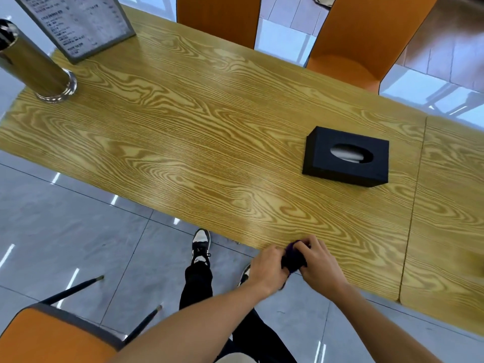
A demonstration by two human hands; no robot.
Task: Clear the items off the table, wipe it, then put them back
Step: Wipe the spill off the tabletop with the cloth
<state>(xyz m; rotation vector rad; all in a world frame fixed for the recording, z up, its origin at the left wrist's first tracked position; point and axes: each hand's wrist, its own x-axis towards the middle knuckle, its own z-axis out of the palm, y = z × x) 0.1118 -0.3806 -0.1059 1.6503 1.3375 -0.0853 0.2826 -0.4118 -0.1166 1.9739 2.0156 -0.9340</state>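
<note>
A dark purple cloth (pixel 292 258) is bunched between my two hands at the near edge of the wooden table (pixel 196 142). My left hand (pixel 269 268) grips its left side and my right hand (pixel 318 260) grips its right side. A black tissue box (pixel 345 155) lies flat on the table's right half, well beyond my hands. A metal cylinder holder (pixel 34 64) stands at the far left corner. Behind it leans a grey framed menu stand (pixel 78 24).
Two orange chairs, one (pixel 217 19) and another (pixel 366 40), stand at the table's far side, and another orange chair (pixel 52 336) is at my near left. A seam (pixel 413 205) joins a second tabletop on the right. My legs and shoes stand on grey floor tiles.
</note>
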